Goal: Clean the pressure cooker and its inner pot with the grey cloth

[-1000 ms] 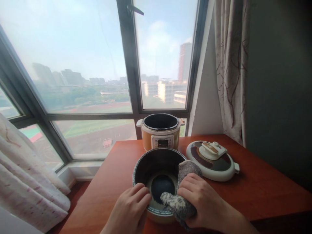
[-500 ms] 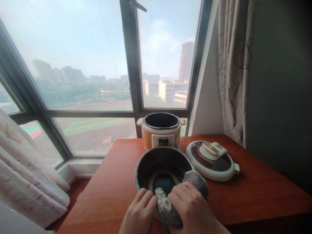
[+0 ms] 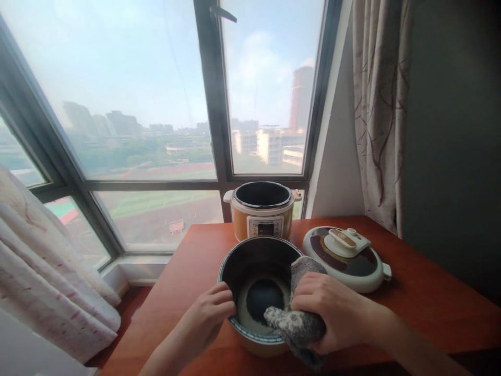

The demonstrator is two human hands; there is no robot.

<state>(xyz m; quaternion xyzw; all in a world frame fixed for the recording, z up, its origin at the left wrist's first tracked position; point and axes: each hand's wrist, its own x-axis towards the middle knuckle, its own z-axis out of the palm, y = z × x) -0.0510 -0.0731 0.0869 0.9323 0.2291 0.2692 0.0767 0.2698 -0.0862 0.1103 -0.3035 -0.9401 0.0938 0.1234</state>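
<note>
Red-brown wood fills the lower part of the view: a table set against a tall window, with a pale patterned curtain bunched at the far left.

Coming from the left, the person's left hand is curled over the near left rim of a dark round pot, fingers hooked on the edge and thumb outside. The grip is closed on the rim, and it looks meant to steady the pot so it does not slide or turn. The pot sits on the table straight ahead of the person, between the two hands, tilted slightly toward them so its inside is open to view.

To the right of that grip, the right hand is closed around a speckled grey cloth. The cloth is folded over the pot's near right rim, part of it lying inside against the wall and part hanging outside under the palm, which suggests the hand is pressing it to the rim from both sides.

Just beyond the pot stands an orange electric cooker, open and empty. Beyond the right hand, a white and brown lid lies flat on the table, handle up, well clear of the pot. A second patterned curtain hangs at the far right.
</note>
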